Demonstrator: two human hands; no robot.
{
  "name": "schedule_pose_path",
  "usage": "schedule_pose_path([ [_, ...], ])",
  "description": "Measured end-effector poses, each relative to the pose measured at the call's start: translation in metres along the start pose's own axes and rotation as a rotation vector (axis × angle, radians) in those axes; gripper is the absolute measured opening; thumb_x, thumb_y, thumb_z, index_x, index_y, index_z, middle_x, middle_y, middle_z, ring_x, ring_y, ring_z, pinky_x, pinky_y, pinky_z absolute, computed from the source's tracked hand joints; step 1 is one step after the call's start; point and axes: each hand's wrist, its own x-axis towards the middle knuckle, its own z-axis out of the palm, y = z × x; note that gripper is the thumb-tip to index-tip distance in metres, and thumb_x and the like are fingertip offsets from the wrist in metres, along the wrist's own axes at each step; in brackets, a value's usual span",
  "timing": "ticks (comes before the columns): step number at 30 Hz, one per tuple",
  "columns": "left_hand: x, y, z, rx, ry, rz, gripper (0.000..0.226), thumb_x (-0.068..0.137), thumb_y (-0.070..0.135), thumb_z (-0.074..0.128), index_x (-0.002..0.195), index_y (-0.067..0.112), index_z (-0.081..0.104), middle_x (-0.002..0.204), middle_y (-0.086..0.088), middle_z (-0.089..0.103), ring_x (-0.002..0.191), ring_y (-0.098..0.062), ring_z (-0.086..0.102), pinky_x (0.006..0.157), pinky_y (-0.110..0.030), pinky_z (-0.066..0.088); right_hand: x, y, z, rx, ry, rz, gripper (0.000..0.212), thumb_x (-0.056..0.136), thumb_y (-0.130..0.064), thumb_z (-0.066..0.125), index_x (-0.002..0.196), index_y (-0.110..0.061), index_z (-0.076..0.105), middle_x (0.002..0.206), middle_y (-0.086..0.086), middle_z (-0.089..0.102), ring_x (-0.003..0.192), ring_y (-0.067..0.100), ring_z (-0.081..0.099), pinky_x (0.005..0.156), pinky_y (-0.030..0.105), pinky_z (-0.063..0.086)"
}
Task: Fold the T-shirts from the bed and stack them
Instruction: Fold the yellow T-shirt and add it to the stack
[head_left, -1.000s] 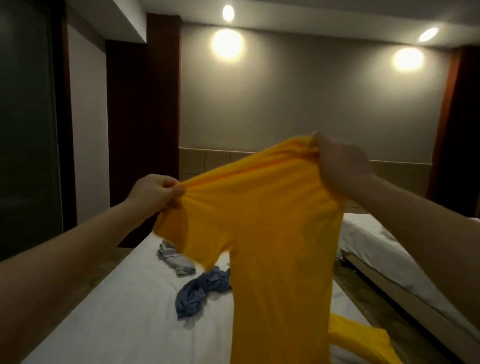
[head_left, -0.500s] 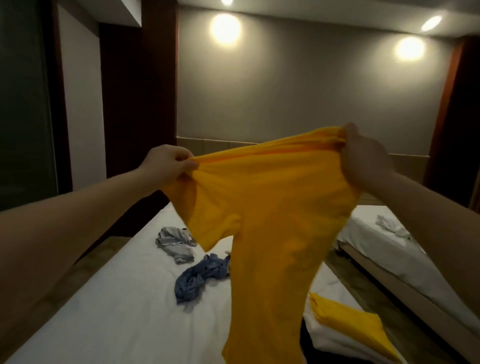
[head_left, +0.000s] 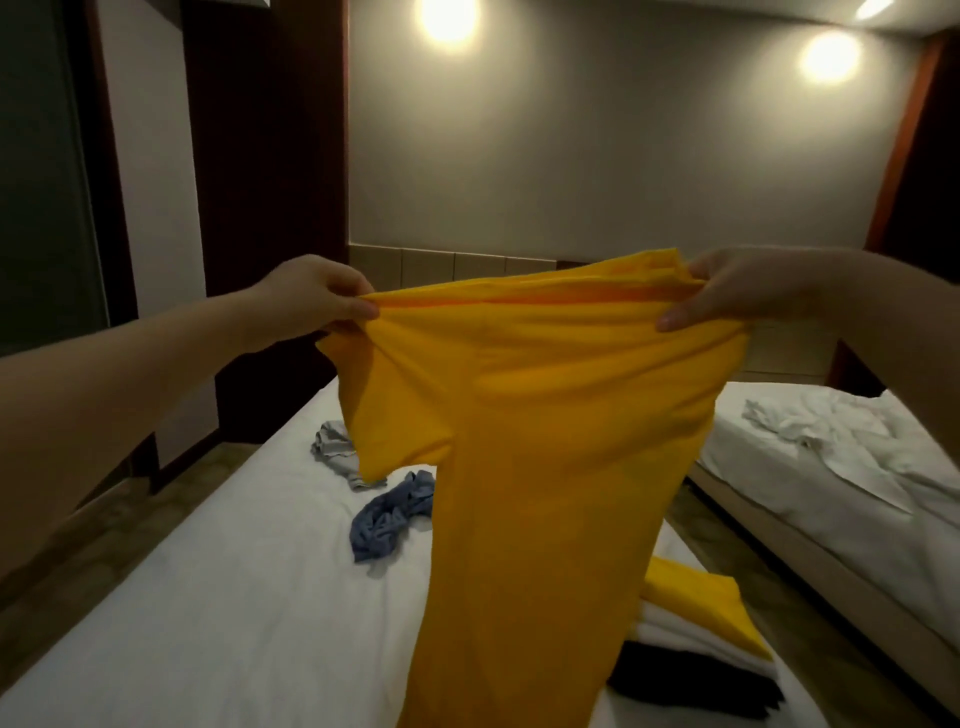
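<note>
The bed (head_left: 208, 597) runs from the bottom of the frame up toward the centre, its white sheet showing across the lower left. In front of it hangs the yellow T-shirt (head_left: 545, 467), filling the middle of the frame. Its long axis is vertical, with the shoulder edge stretched almost level between the two hands and the body dropping straight down out of the bottom edge. The shirt is therefore held in the air over the bed, not lying on it, and laying it flat looks like the next need. One sleeve droops at centre left; the other is not visible.

At lower right, partly hidden behind the hanging cloth, sits the stack (head_left: 696, 644), with a folded yellow piece on top of white and black ones. A crumpled blue shirt (head_left: 389, 519) and a grey shirt (head_left: 332, 452) lie on the sheet further up the bed.

The left hand (head_left: 306, 301), at centre left, pinches one shoulder between thumb and curled fingers. The right hand (head_left: 727, 291), at centre right and a touch higher, grips the other shoulder. Both arms reach forward about equally.
</note>
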Motion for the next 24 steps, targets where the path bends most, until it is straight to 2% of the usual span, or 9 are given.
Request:
schedule_pose_path([
  [2, 0.000, -0.002, -0.009, -0.106, -0.117, -0.033, 0.009, 0.084, 0.022, 0.060, 0.090, 0.014, 0.061, 0.096, -0.008, 0.062, 0.092, -0.024, 0.065, 0.070, -0.026, 0.056, 0.001, 0.005, -0.004, 0.072, -0.063, -0.022, 0.099, 0.009, -0.065, 0.084, 0.097, -0.027, 0.059, 0.091, -0.008, 0.071, 0.077, 0.018, 0.071, 0.054, 0.024, 0.055],
  [6, 0.004, -0.017, -0.027, -0.321, -0.365, -0.044, 0.072, 0.035, 0.061, 0.084, 0.086, 0.013, 0.068, 0.081, -0.001, 0.069, 0.075, -0.016, 0.069, 0.058, -0.020, 0.055, 0.009, 0.010, -0.003, 0.195, -0.178, -0.057, 0.097, 0.015, -0.056, 0.089, 0.103, -0.025, 0.059, 0.092, -0.007, 0.074, 0.082, 0.018, 0.071, 0.057, 0.027, 0.056],
  [10, 0.022, -0.040, -0.021, -0.270, -0.574, -0.105, 0.058, 0.035, 0.065, 0.083, 0.071, 0.021, 0.070, 0.067, -0.004, 0.054, 0.056, -0.014, 0.050, 0.051, -0.017, 0.042, 0.033, 0.015, 0.007, 0.168, -0.215, -0.039, 0.095, 0.025, -0.058, 0.088, 0.109, -0.025, 0.059, 0.101, -0.007, 0.072, 0.089, 0.020, 0.070, 0.063, 0.029, 0.057],
  [12, 0.031, -0.051, -0.006, -0.210, -0.606, -0.188, 0.059, 0.037, 0.065, 0.083, 0.074, 0.020, 0.071, 0.066, -0.006, 0.049, 0.053, -0.012, 0.042, 0.048, -0.018, 0.035, 0.055, 0.019, 0.021, 0.036, -0.153, 0.000, 0.078, 0.046, -0.053, 0.085, 0.112, -0.021, 0.059, 0.103, -0.003, 0.071, 0.091, 0.022, 0.069, 0.069, 0.030, 0.056],
  [14, 0.047, -0.061, 0.017, -0.199, -0.543, -0.294, 0.055, 0.051, 0.053, 0.083, 0.086, 0.013, 0.069, 0.061, -0.003, 0.051, 0.049, -0.008, 0.043, 0.043, -0.014, 0.036, 0.088, 0.026, 0.042, -0.111, 0.040, 0.031, 0.044, 0.078, -0.030, 0.071, 0.116, -0.014, 0.056, 0.109, 0.006, 0.062, 0.100, 0.026, 0.061, 0.080, 0.035, 0.050],
  [16, 0.070, -0.066, 0.045, -0.209, -0.343, -0.371, 0.030, 0.078, 0.029, 0.070, 0.096, 0.007, 0.064, 0.072, -0.006, 0.058, 0.059, -0.010, 0.053, 0.048, -0.015, 0.044, 0.128, 0.035, 0.060, -0.234, 0.325, 0.005, 0.022, 0.093, -0.017, 0.054, 0.114, -0.009, 0.056, 0.108, 0.013, 0.058, 0.099, 0.029, 0.057, 0.078, 0.035, 0.046],
  [19, 0.114, -0.069, 0.068, -0.242, -0.013, -0.382, 0.009, 0.088, 0.017, 0.059, 0.093, 0.009, 0.060, 0.098, -0.014, 0.061, 0.078, -0.017, 0.061, 0.065, -0.025, 0.051, 0.179, 0.036, 0.058, -0.345, 0.665, -0.049, 0.021, 0.098, -0.018, 0.042, 0.113, -0.012, 0.055, 0.104, 0.012, 0.059, 0.084, 0.023, 0.052, 0.069, 0.033, 0.040],
  [21, 0.150, -0.065, 0.065, -0.288, 0.137, -0.319, 0.014, 0.090, 0.018, 0.058, 0.099, 0.009, 0.060, 0.105, -0.015, 0.059, 0.090, -0.022, 0.062, 0.076, -0.030, 0.053, 0.205, 0.029, 0.038, -0.333, 0.792, -0.061, 0.020, 0.097, -0.019, 0.042, 0.110, -0.012, 0.056, 0.103, 0.012, 0.060, 0.084, 0.026, 0.053, 0.073, 0.035, 0.041],
  [24, 0.198, -0.052, 0.044, -0.337, 0.263, -0.231, 0.027, 0.090, 0.021, 0.058, 0.112, 0.007, 0.060, 0.111, -0.014, 0.059, 0.103, -0.026, 0.060, 0.087, -0.034, 0.051, 0.231, 0.010, 0.000, -0.305, 0.896, -0.043, 0.020, 0.095, -0.016, 0.043, 0.110, -0.013, 0.056, 0.107, 0.013, 0.061, 0.098, 0.032, 0.056, 0.085, 0.040, 0.040],
])
